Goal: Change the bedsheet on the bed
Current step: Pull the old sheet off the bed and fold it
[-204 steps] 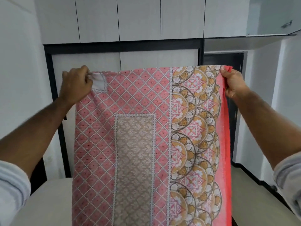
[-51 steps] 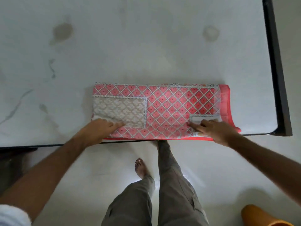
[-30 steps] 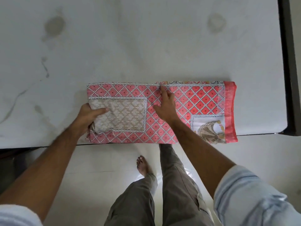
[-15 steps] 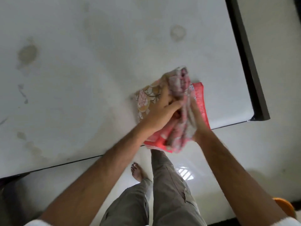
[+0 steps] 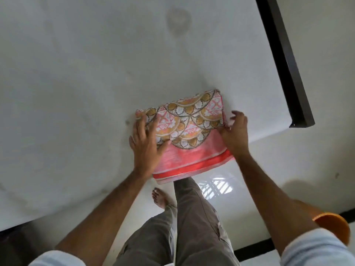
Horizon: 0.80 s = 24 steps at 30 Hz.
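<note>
The pink and gold patterned bedsheet (image 5: 189,131) lies folded into a small thick rectangle at the near edge of the bare white mattress (image 5: 86,83); its red-striped end hangs slightly over the edge. My left hand (image 5: 147,144) lies flat on the sheet's left side, fingers straight, pressing it down. My right hand (image 5: 235,131) rests against the sheet's right side, fingers relaxed and spread, the thumb touching the fold.
The dark bed frame (image 5: 284,60) runs along the mattress's right side to a corner. The mattress shows faint stains. My legs (image 5: 192,223) and a bare foot stand on the glossy floor. An orange object (image 5: 334,227) sits at the lower right.
The sheet went from a long folded strip to a bunched bundle, and now lies as a compact rectangle, folded once more. Both hands moved from gripping the bundle to flattening its sides.
</note>
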Motion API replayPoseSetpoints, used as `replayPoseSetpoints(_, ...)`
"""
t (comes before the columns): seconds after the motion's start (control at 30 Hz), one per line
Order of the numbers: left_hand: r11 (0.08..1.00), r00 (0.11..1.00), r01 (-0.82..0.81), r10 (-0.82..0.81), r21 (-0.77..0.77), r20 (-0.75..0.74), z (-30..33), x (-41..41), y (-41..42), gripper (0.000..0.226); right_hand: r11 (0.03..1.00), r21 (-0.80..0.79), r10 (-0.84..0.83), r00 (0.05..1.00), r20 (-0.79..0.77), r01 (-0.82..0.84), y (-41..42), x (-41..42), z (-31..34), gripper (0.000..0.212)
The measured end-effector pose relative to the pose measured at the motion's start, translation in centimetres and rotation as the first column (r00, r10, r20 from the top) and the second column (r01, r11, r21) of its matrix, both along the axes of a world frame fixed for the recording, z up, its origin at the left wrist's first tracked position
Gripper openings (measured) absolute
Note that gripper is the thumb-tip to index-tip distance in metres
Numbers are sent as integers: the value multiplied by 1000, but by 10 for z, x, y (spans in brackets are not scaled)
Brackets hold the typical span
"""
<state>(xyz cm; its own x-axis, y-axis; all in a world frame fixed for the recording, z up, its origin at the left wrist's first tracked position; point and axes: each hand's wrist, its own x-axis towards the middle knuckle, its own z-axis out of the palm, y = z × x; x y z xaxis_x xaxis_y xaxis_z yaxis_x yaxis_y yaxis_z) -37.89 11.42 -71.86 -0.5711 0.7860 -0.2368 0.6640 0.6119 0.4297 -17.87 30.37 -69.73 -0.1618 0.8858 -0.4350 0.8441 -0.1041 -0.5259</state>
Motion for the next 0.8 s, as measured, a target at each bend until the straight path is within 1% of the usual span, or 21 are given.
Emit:
replayPoseSetpoints(0.03,998,1000,28,-28,-47,10,-6,-3,1,90,975,194,100,992,76,-113,-6,-7,5,60)
replayPoseSetpoints(0.07,994,997,71,-71,-87,-7,-10,-6,5,94,898,336,240,957,166,-284,-12,-15,12,63)
replayPoseSetpoints(0.1,986,992,117,-123,-121,-38,-12,-8,10,99,785,393,421,877,230,-480,-20,-26,17,64)
replayPoseSetpoints(0.13,976,983,159,-171,-147,-71,-14,-12,15,105,646,387,603,751,269,-658,-28,-35,17,64)
replayPoseSetpoints(0.17,965,973,195,-213,-174,-90,-16,-17,20,112,516,366,727,621,292,-775,-35,-42,11,63)
replayPoseSetpoints(0.2,953,964,226,-249,-201,-96,-19,-25,23,118,429,340,789,530,310,-837,-38,-44,-2,64)
replayPoseSetpoints(0.23,939,957,254,-280,-232,-83,-23,-33,26,125,396,308,806,488,336,-865,-36,-45,-16,67)
replayPoseSetpoints(0.3,914,951,293,-309,-279,-11,-30,-48,32,133,410,222,797,465,385,-885,-30,-38,-42,74)
replayPoseSetpoints(0.37,908,952,302,-299,-290,56,-37,-55,40,138,460,184,772,494,401,-869,-22,-33,-58,77)
replayPoseSetpoints(0.4,912,956,293,-285,-286,69,-40,-55,43,139,523,169,740,543,396,-836,-20,-35,-62,81)
replayPoseSetpoints(0.47,949,975,220,-213,-225,55,-40,-49,39,141,703,145,617,698,363,-697,-19,-41,-62,90)
replayPoseSetpoints(0.5,978,991,131,-122,-160,61,-37,-43,33,142,781,135,542,769,338,-609,-19,-45,-60,91)
replayPoseSetpoints(0.53,997,994,6,2,-80,105,-34,-35,25,142,844,122,470,830,299,-522,-16,-48,-58,92)
replayPoseSetpoints(0.57,990,973,-138,138,-8,186,-31,-24,17,141,894,96,403,879,253,-438,-12,-51,-55,91)
replayPoseSetpoints(0.6,957,921,-286,263,41,289,-28,-14,11,138,929,71,340,915,219,-362,-7,-55,-50,90)
replayPoseSetpoints(0.63,902,835,-427,369,58,408,-26,-3,7,133,950,54,289,935,206,-306,-2,-57,-47,90)
replayPoseSetpoints(0.67,829,709,-559,458,31,536,-25,5,3,124,965,43,246,947,209,-260,1,-61,-42,92)
replayPoseSetpoints(0.7,753,557,-657,516,-34,651,-20,11,0,112,977,38,199,958,205,-211,1,-65,-37,96)
replayPoseSetpoints(0.73,694,411,-710,545,-118,731,-14,13,-1,97,989,31,136,972,192,-144,2,-66,-33,103)
replayPoseSetpoints(0.77,662,289,-724,548,-196,785,-9,11,-3,82,998,2,58,987,151,-59,3,-66,-26,108)
replayPoseSetpoints(0.8,655,192,-711,529,-254,826,-5,9,-4,69,997,-63,-32,996,88,38,6,-64,-24,110)
